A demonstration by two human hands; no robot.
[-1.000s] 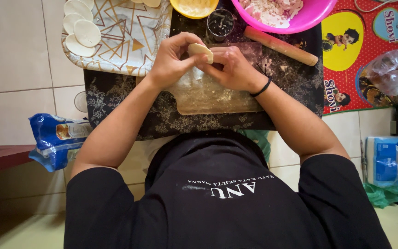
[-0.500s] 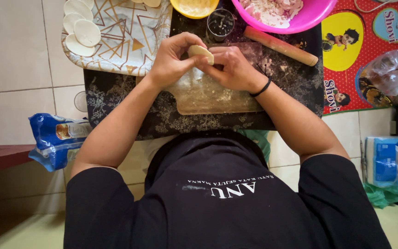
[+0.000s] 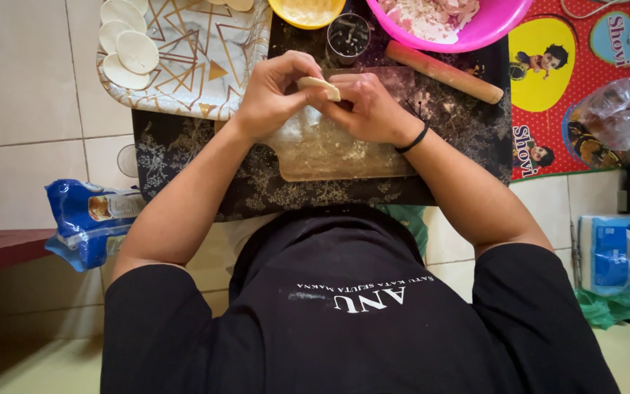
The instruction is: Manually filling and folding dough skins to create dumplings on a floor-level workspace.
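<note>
Both my hands meet over a floured wooden board (image 3: 329, 157) and pinch a small folded piece of pale dough (image 3: 320, 86) between the fingertips. My left hand (image 3: 275, 95) grips its left side and my right hand (image 3: 370, 109), with a black band at the wrist, grips its right side. The dough is held a little above the board's far end. Most of the piece is hidden by my fingers.
A patterned tray (image 3: 198, 58) with round dough wrappers (image 3: 129, 47) lies at far left. A wooden rolling pin (image 3: 442, 71), pink bowl (image 3: 486, 29), yellow bowl (image 3: 308, 11) and small dark cup (image 3: 348, 33) stand beyond the board. A blue packet (image 3: 89, 219) lies left, a tissue pack (image 3: 607, 252) right.
My fingers have shifted slightly on the dough piece. The hands stay in the same place over the board.
</note>
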